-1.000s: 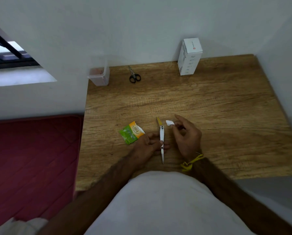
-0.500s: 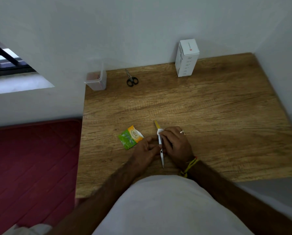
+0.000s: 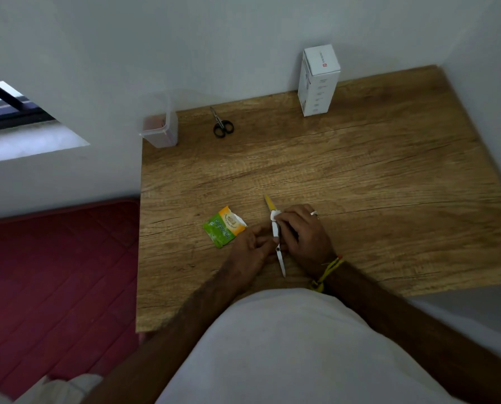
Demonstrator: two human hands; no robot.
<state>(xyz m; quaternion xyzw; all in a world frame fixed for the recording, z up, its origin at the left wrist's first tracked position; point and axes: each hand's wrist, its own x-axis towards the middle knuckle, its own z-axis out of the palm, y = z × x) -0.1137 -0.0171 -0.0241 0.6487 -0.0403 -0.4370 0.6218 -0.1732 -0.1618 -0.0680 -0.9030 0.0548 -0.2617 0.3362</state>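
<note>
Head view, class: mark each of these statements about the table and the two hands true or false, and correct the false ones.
1. The right hand pinches a small white pad against the white tool. True.
2. The scissors are held in the left hand. False: they lie untouched at the back of the table, and the left hand holds the white tool.
3. The white box stands upright by the wall. True.
4. The green sachet lies to the right of both hands. False: it lies to the left of the left hand.
</note>
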